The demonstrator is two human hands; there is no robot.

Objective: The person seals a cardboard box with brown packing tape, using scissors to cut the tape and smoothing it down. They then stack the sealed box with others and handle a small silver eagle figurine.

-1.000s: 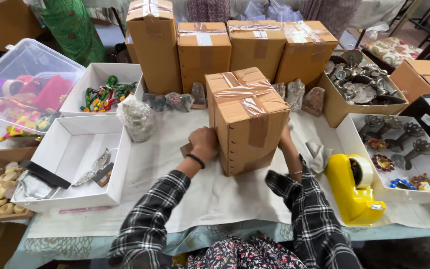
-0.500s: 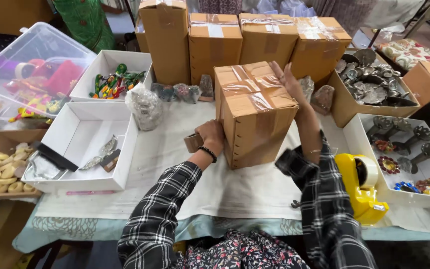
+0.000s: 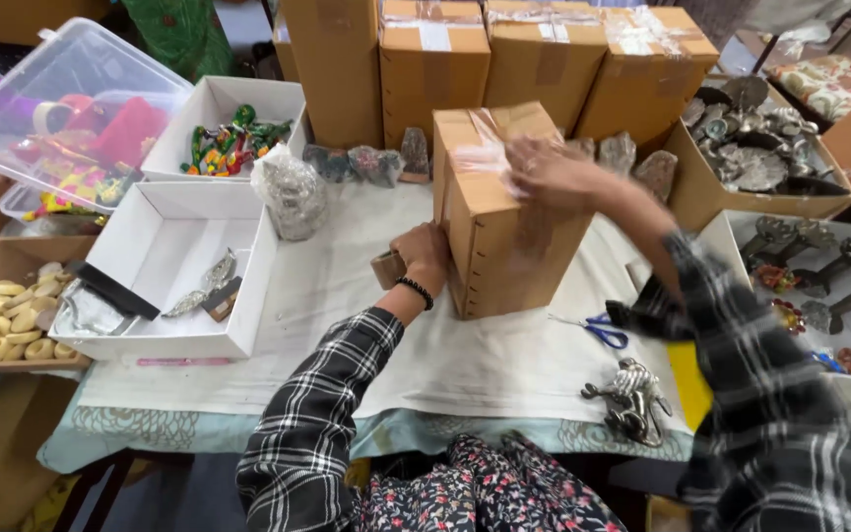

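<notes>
A taped box [image 3: 504, 212] stands upright mid-bench, straight ahead of the person. The left hand [image 3: 424, 258] braces its left face, fingers curled against the cardboard; the right hand [image 3: 549, 169] lies flat on top (blurred). A white cloth [image 3: 347, 325] covers the bench, crowded by cartons [image 3: 534, 59] behind and trays [image 3: 174, 281] alongside.

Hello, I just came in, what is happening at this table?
A person in a checked shirt is handling a taped cardboard box that stands upright on the white cloth. The left hand presses against its left side, and the right hand lies on its taped top. Blue-handled scissors and a small metal figurine lie near the front edge. A white tray sits to the left, and more sealed boxes stand behind.
</notes>
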